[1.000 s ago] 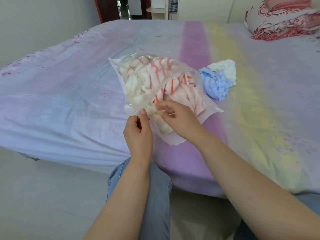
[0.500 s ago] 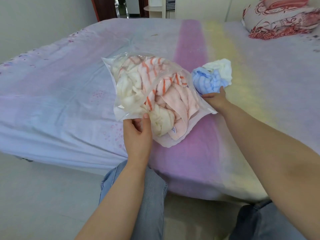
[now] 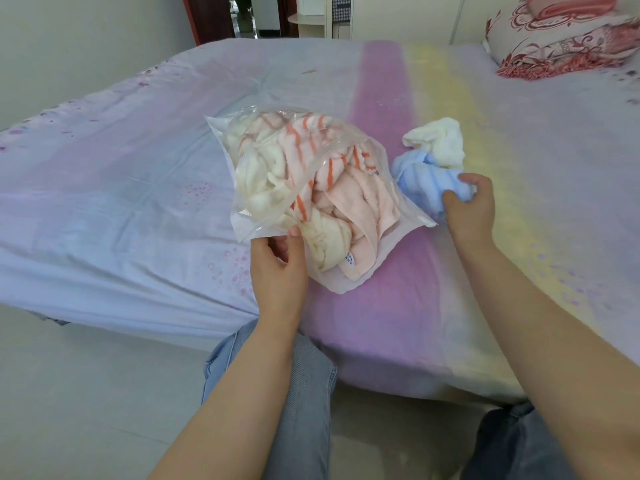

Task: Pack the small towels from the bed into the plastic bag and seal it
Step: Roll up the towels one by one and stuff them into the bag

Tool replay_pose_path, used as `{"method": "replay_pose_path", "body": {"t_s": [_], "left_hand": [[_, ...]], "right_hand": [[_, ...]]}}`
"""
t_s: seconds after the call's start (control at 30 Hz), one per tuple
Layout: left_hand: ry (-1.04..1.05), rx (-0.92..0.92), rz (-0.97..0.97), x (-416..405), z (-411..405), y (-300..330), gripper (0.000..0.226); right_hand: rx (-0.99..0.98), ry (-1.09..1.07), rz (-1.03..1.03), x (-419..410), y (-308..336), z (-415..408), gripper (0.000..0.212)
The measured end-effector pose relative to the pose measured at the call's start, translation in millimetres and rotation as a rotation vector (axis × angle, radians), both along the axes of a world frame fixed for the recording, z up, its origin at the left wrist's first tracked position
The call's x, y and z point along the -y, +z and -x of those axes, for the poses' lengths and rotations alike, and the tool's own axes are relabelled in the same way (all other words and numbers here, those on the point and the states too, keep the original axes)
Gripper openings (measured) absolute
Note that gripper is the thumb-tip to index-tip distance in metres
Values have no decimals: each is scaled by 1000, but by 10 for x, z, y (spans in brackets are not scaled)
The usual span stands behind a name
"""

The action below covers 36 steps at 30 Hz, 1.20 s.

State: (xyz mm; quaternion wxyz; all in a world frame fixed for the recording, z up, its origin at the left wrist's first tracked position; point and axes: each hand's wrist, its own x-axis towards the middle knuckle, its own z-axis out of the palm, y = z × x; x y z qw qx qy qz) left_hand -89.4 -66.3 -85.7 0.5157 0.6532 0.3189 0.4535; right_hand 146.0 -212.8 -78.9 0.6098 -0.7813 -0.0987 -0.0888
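**Blue towel in hand, bag held open**

Your left hand [image 3: 277,268] pinches the near edge of the clear plastic bag [image 3: 277,188], stuffed with pink, cream and orange-striped towels on the bed [image 3: 138,188]. A small blue-printed label [image 3: 350,259] is unreadable. Your right hand [image 3: 467,206] grasps the blue towel [image 3: 420,181], right of the bag; a cream towel [image 3: 440,143] lies just beyond.

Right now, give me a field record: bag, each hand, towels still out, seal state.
bag: clear plastic bag on the bed, mouth open toward the person, stuffed with pink, cream and orange-striped towels
left hand: left hand pinches the bag's near edge
right hand: right hand grips the blue towel
towels still out: blue towel, white towel beside it
seal state: not sealed
background: patterned pillows at far right
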Motion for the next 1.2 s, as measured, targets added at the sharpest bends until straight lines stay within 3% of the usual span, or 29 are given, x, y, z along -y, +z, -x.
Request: {"method": "replay_pose_path", "body": {"t_s": [0.07,0.2,0.33,0.47,0.57,0.63,0.77,0.9,1.03,1.2], "left_hand": [[-9,13,1,14,7,13,12],[-7,16,-7,45,31,39,9],[8,-5,-39,71,38,29,7],[10,-20,-57,71,47,-4,14],[24,-65,-55,72,68,-43,25],[33,-99,-57,62,77,-59,29],[34,-145,-28,50,85,-68,32],[-46,-395,25,58,120,-76,36],[-110,-709,-132,55,181,-96,38],[-109,-843,-248,120,203,-68,37]], "right_hand": [[-33,12,-69,270,54,308,47],[-204,244,-116,713,315,957,27],[-87,374,-13,859,683,1317,22],[-3,447,300,639,695,985,16],[67,345,813,469,380,542,47],[-15,352,908,435,123,381,62],[-153,477,750,451,-223,199,84],[-74,302,662,481,-193,123,55],[-202,185,138,538,-50,357,51],[83,189,-314,559,188,1449,41]]}}
